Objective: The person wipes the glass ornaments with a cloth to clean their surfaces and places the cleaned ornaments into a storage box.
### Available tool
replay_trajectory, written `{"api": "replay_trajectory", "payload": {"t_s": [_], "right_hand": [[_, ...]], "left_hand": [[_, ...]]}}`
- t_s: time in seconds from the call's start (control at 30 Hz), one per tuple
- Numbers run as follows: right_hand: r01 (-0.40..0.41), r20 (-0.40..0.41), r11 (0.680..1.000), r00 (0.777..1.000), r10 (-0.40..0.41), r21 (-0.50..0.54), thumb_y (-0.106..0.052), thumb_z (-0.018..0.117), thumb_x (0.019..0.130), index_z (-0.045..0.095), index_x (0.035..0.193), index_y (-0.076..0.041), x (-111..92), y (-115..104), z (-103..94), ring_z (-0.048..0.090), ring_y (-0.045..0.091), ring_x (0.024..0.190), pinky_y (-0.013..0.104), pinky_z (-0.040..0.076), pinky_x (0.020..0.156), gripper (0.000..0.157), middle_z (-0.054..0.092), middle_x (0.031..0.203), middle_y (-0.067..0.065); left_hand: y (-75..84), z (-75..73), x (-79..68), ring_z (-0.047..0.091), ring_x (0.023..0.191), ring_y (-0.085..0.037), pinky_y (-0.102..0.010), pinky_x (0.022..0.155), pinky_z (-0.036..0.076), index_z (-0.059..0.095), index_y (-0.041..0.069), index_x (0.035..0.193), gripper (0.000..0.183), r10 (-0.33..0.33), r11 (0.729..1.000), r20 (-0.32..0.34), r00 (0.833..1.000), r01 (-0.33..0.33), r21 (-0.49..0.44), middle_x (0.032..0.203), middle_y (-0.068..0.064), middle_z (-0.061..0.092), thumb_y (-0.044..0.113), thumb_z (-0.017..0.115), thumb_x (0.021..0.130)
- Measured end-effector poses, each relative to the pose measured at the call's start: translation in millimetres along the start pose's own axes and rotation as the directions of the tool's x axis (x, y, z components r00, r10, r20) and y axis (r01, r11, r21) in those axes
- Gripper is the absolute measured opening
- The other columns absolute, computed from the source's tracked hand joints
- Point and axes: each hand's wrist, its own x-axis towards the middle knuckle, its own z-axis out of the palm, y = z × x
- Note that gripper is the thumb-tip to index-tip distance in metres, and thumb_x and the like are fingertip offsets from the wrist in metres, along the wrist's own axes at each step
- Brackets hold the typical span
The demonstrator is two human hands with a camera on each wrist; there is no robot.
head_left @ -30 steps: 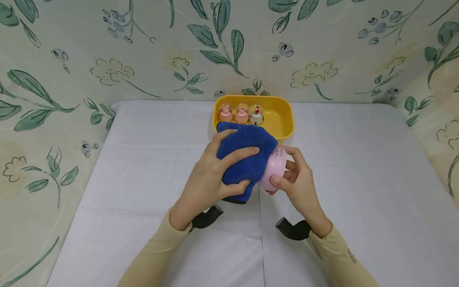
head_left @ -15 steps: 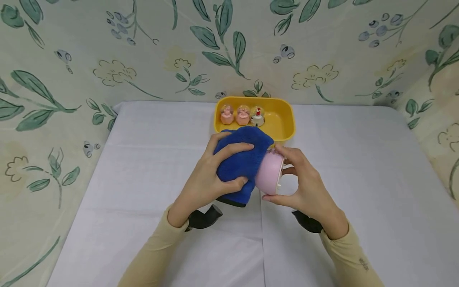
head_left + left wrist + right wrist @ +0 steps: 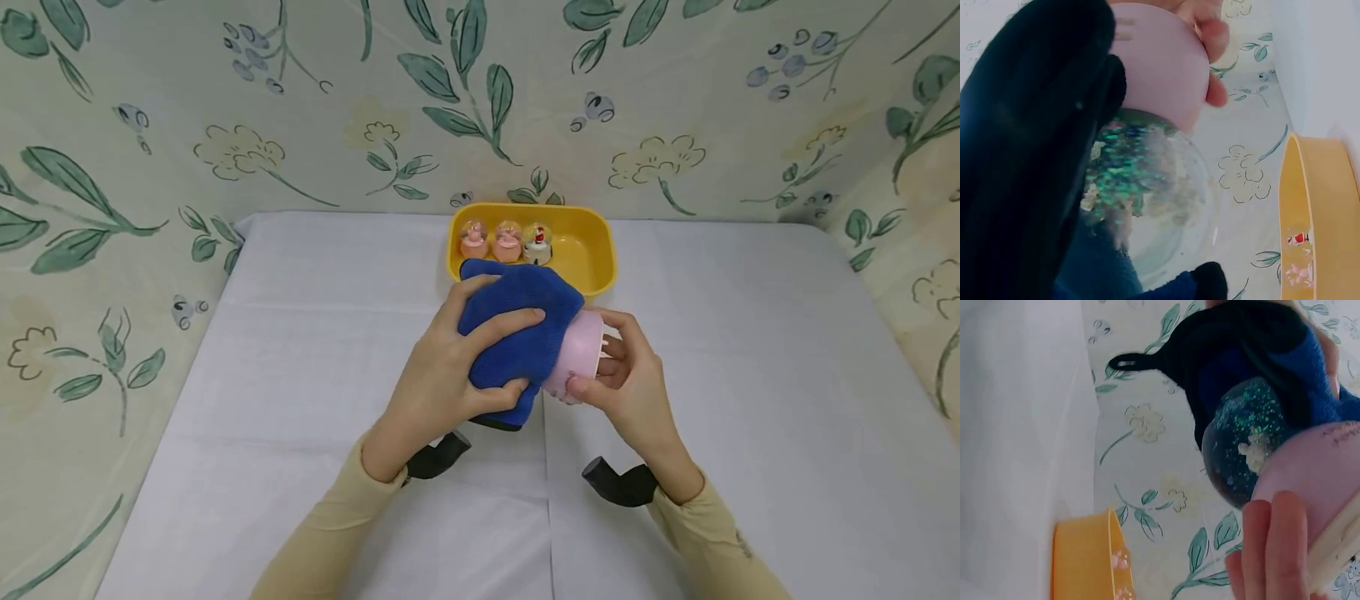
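Observation:
A snow globe with a pink base [image 3: 576, 354] is held above the table, tilted on its side. My left hand [image 3: 438, 367] grips a blue cloth [image 3: 513, 296] over the dome, fingers spread and bent round it. My right hand [image 3: 636, 392] holds the base at its rim, thumb on the near side. In the left wrist view the clear dome [image 3: 1154, 194] shows swirling glitter, with the cloth behind and below it. From the right wrist, the dome [image 3: 1238, 447] sits against the dark-edged cloth [image 3: 1319, 381], which has a small loop. The head view hides the dome beneath the cloth.
Just beyond the hands stands a yellow tray [image 3: 588, 250]. Inside it, towards the left, are three small globes: two pink ones [image 3: 474, 240] and a white one [image 3: 537, 245] with a red figure. A white cloth [image 3: 300, 350] covers the table; a leaf-patterned sheet [image 3: 300, 108] hangs behind.
My right hand shifted its hold on the base and turned the globe, so different marks on the base show. Over the last half second both hands and the blue cloth moved slightly right.

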Motion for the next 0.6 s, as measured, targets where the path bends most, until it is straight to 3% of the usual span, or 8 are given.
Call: {"api": "replay_trajectory", "payload": {"t_s": [0.1, 0.17, 0.23, 0.3, 0.37, 0.43, 0.5, 0.6], "right_hand": [[-0.122, 0.041, 0.990, 0.992, 0.119, 0.068, -0.030, 0.063, 0.090, 0.043, 0.123, -0.004, -0.7, -1.9, 0.5, 0.065, 0.024, 0.054, 0.035, 0.054, 0.046, 0.047, 0.067, 0.083, 0.011], [-0.140, 0.090, 0.989, 0.987, 0.135, 0.053, -0.047, 0.058, 0.091, 0.040, 0.124, -0.005, -0.3, -3.1, -1.2, 0.062, 0.026, 0.049, 0.036, 0.053, 0.044, 0.056, 0.067, 0.080, 0.014], [-0.133, 0.145, 0.991, 0.981, 0.128, 0.029, -0.049, 0.061, 0.090, 0.035, 0.132, -0.007, 0.3, -5.2, -3.6, 0.064, 0.027, 0.056, 0.037, 0.054, 0.048, 0.065, 0.066, 0.086, 0.018], [-0.089, 0.202, 0.995, 0.975, 0.096, -0.042, -0.036, 0.070, 0.087, 0.028, 0.142, -0.011, 0.9, -7.5, -6.6, 0.067, 0.025, 0.067, 0.036, 0.056, 0.054, 0.074, 0.065, 0.097, 0.021], [-0.022, 0.252, 0.991, 0.966, 0.055, -0.132, -0.019, 0.079, 0.080, 0.019, 0.149, -0.017, 1.1, -10.1, -9.2, 0.067, 0.022, 0.075, 0.035, 0.057, 0.059, 0.091, 0.064, 0.104, 0.022], [0.085, 0.283, 0.965, 0.959, -0.012, -0.248, -0.008, 0.085, 0.071, 0.015, 0.151, -0.019, 1.1, -12.4, -11.0, 0.066, 0.017, 0.077, 0.032, 0.057, 0.061, 0.107, 0.065, 0.105, 0.017], [0.209, 0.292, 0.913, 0.950, -0.106, -0.349, -0.014, 0.088, 0.068, 0.018, 0.151, -0.015, 1.7, -13.4, -12.4, 0.064, 0.014, 0.081, 0.028, 0.056, 0.062, 0.108, 0.063, 0.113, 0.013], [0.370, 0.293, 0.830, 0.919, -0.263, -0.418, -0.038, 0.084, 0.068, 0.029, 0.145, -0.005, 4.6, -12.6, -13.3, 0.059, 0.017, 0.097, 0.024, 0.055, 0.068, 0.101, 0.055, 0.125, 0.012]], "left_hand": [[1.3, 0.4, -0.3, 0.041, 0.123, -0.033, -0.048, 0.090, 0.048, 0.058, 0.028, 0.128, 0.056, 0.026, 0.999, -0.022, 0.999, -0.026, 0.025, 0.142, -0.011, 0.034, 0.031, 0.077, 0.075], [1.1, 0.6, -1.1, 0.041, 0.123, -0.033, -0.048, 0.090, 0.048, 0.058, 0.028, 0.127, 0.055, 0.012, 1.000, -0.027, 1.000, -0.011, 0.011, 0.142, -0.011, 0.034, 0.031, 0.076, 0.075], [0.2, -0.2, -2.1, 0.043, 0.122, -0.032, -0.048, 0.089, 0.049, 0.058, 0.029, 0.127, 0.055, -0.032, 0.999, -0.022, 0.999, 0.031, -0.038, 0.142, -0.009, 0.033, 0.030, 0.075, 0.075], [-1.5, -2.2, -3.0, 0.043, 0.121, -0.031, -0.048, 0.088, 0.049, 0.057, 0.029, 0.127, 0.054, -0.089, 0.990, -0.011, 0.996, 0.087, -0.114, 0.142, -0.006, 0.032, 0.028, 0.075, 0.076], [-2.9, -5.3, -3.5, 0.043, 0.120, -0.030, -0.050, 0.087, 0.049, 0.056, 0.029, 0.128, 0.054, -0.135, 0.974, 0.005, 0.991, 0.133, -0.184, 0.142, -0.004, 0.031, 0.027, 0.074, 0.077], [-4.2, -8.0, -3.3, 0.042, 0.120, -0.029, -0.051, 0.087, 0.048, 0.056, 0.029, 0.128, 0.054, -0.160, 0.957, 0.026, 0.987, 0.162, -0.241, 0.141, -0.003, 0.031, 0.026, 0.074, 0.077], [-4.6, -9.9, -2.9, 0.042, 0.120, -0.028, -0.051, 0.088, 0.047, 0.057, 0.029, 0.128, 0.054, -0.174, 0.946, 0.049, 0.984, 0.181, -0.268, 0.141, -0.002, 0.031, 0.027, 0.074, 0.077], [-3.8, -10.8, -2.7, 0.042, 0.120, -0.028, -0.051, 0.089, 0.047, 0.056, 0.030, 0.128, 0.054, -0.189, 0.937, 0.082, 0.979, 0.205, -0.283, 0.141, -0.002, 0.031, 0.026, 0.073, 0.077]]}}
